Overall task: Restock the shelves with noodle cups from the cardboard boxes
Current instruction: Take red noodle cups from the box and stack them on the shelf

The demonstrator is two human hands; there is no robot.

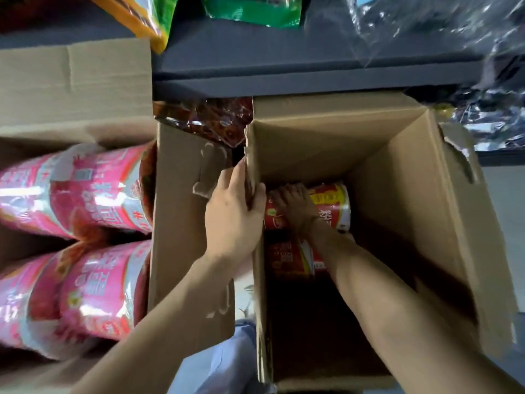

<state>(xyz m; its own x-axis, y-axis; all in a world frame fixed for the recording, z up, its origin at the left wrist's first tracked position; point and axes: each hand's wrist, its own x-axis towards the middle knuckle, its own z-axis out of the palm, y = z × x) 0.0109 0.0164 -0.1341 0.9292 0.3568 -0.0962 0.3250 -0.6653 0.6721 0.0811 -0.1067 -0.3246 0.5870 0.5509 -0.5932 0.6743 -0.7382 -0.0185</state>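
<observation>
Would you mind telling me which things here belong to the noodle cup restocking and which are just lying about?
Part of the job:
- red noodle cup, gripped by the right hand
- second red cup beneath it
- open box, its wall held by the left hand
- pink noodle cups in the left box
- dark shelf

Just lying about:
- red snack bag
- green packet
- yellow packet
- clear plastic wrap
</observation>
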